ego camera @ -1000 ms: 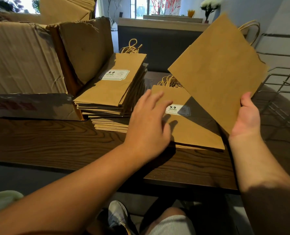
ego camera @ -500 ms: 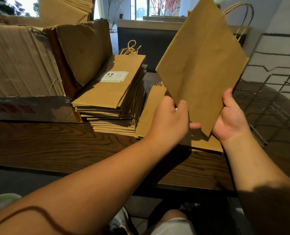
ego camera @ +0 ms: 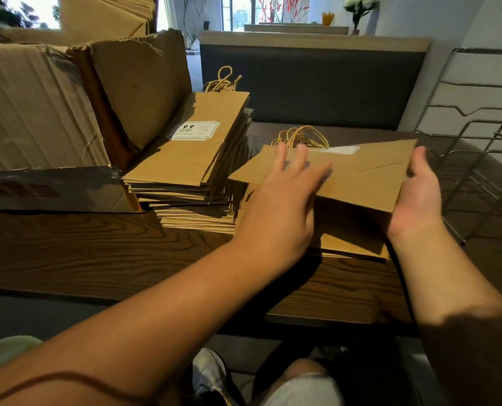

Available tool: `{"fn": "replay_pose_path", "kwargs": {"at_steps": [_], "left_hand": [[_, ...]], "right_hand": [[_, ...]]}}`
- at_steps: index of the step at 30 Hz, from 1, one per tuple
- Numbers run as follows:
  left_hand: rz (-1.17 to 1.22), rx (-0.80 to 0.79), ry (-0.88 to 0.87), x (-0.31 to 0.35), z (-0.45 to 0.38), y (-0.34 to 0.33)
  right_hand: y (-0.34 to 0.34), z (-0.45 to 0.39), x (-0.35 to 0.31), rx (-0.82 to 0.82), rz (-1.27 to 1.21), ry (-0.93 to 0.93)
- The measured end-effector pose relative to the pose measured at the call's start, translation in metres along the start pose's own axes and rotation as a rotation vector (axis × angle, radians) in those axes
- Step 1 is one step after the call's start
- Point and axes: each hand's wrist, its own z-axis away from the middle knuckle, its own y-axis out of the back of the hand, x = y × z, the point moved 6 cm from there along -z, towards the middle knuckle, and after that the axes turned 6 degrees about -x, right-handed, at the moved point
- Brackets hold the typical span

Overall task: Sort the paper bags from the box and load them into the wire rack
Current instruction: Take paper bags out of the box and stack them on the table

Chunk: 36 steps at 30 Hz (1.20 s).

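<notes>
Sorting is the step I read here: my two hands have one flat paper bag [ego camera: 361, 174] lifted just above the low pile of bags [ego camera: 352, 244] on the table [ego camera: 97, 253], label side up and its twine handles pointing away from me. My right hand [ego camera: 416, 200] supports the bag's near right corner from beneath, palm up and fingers loose along its edge; I cannot tell whether the thumb is actually pinching the paper. My left hand [ego camera: 285, 200] lies on top of the bag's left half with fingers straight and spread, pressing rather than gripping. To the left, a taller stack of labelled bags [ego camera: 191, 159] leans against the torn cardboard box [ego camera: 39, 112]. Well off to the right stands the wire rack [ego camera: 472, 136], and I see no bags in the part of it that shows, so loading looks not yet begun. My judgement is that the next move means squaring this bag onto the low pile, edges and handles matched. Thin paper slides easily, so the flat left palm should steady it while the right hand slips out from under
</notes>
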Motion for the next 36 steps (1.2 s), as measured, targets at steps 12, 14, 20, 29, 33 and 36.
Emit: {"fn": "replay_pose_path", "kwargs": {"at_steps": [12,14,20,29,33,36], "left_hand": [[-0.121,-0.056,-0.201,-0.006,0.026,-0.04],[-0.11,0.012,-0.218,-0.013,0.028,-0.043],[-0.36,0.053,-0.297,-0.011,0.028,-0.039],[-0.286,-0.077,-0.24,-0.029,0.019,-0.055],[-0.261,-0.114,-0.225,-0.029,0.018,-0.058],[-0.277,-0.123,-0.203,-0.03,0.017,-0.06]], "right_hand": [[0.006,0.007,-0.006,0.25,0.424,0.052],[0.005,0.008,-0.008,0.279,0.527,0.083],[-0.004,0.015,-0.007,0.212,0.501,0.084],[-0.017,0.011,0.006,0.08,0.388,0.033],[-0.011,0.009,0.003,0.194,0.59,0.074],[-0.004,0.005,0.004,0.24,0.725,0.081]]}}
